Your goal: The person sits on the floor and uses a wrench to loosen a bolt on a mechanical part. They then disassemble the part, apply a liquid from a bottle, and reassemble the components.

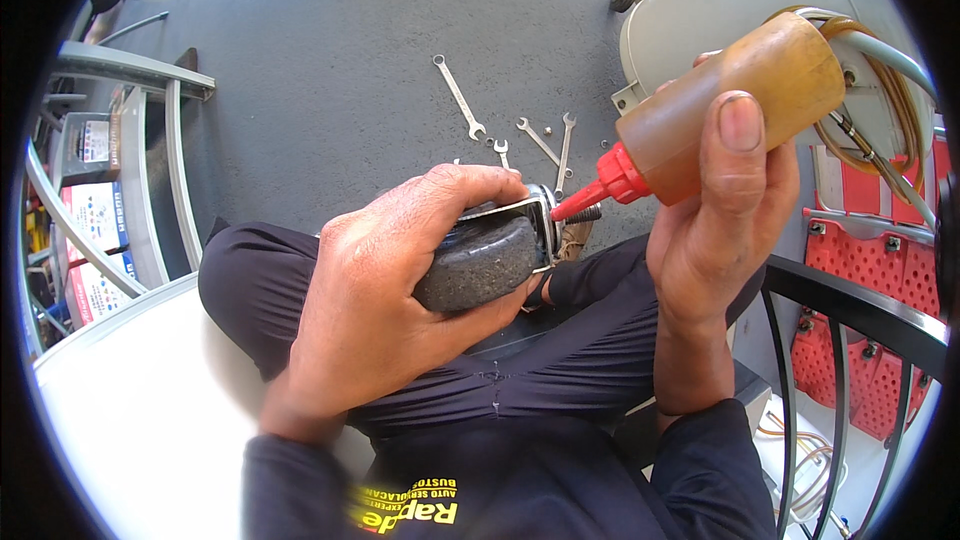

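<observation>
We've got a round dark grey caster wheel (pixel 478 265) in a silver metal bracket (pixel 546 222) over our black-trousered lap (pixel 520 390), left hand (pixel 375 265) clutching it. Right hand (pixel 712 195) is wrapped round an amber plastic bottle (pixel 770 65), pointy red nozzle (pixel 602 183) right by the bracket. Slim silver wrenches (pixel 457 96) lie on the grey floor (pixel 320 70).

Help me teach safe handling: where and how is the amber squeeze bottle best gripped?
Likely best around the broad, round body of the amber squeeze bottle, coming from the right as the right hand does: its narrow red nozzle points left toward the caster wheel, so this grip leaves the tip unobstructed.
</observation>
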`<state>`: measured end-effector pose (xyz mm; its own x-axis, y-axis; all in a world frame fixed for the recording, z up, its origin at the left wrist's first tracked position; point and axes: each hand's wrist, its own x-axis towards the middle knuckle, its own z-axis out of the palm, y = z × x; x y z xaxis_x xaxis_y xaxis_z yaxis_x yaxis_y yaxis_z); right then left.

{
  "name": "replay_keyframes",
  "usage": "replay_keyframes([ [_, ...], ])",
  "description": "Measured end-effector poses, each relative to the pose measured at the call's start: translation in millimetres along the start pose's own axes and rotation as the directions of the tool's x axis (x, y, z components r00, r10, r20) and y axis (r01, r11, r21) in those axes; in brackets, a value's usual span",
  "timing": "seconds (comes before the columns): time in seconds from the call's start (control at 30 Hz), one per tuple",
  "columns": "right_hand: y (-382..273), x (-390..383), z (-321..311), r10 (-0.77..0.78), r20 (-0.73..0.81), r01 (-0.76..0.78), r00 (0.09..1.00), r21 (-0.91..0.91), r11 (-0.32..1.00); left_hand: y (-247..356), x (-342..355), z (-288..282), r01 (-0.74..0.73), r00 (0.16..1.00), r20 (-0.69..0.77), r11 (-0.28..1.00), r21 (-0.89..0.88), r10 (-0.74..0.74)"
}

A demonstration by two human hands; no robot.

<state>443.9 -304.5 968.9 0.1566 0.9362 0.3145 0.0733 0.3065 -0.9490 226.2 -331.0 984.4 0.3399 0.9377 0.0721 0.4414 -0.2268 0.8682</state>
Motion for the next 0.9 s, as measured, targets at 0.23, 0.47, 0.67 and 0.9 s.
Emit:
replay_keyframes([
  [0.23, 0.8, 1.4, -2.7, -0.006, -0.010, 0.006, 1.000, -0.007, 1.000, 1.1, 1.5, 2.3, -0.013, 1.000, 0.003, 1.000, 0.018, 0.013],
  [0.47, 1.0, 2.9, -5.8, -0.016, -0.010, 0.016, 1.000, 0.001, 1.000, 3.3, 2.6, 5.6, -0.024, 1.000, -0.010, 0.999, 0.021, 0.025],
  [0.67, 1.1, 3.3, -8.0, -0.013, -0.015, 0.013, 1.000, 0.012, 1.000, 4.2, 3.7, 7.3, -0.024, 1.000, -0.005, 1.000, 0.017, 0.024],
  [0.9, 2.1, 2.7, -7.7, -0.018, -0.008, 0.018, 1.000, 0.030, 0.999, 4.3, 2.6, 8.2, -0.029, 1.000, -0.011, 0.999, 0.019, 0.029],
])
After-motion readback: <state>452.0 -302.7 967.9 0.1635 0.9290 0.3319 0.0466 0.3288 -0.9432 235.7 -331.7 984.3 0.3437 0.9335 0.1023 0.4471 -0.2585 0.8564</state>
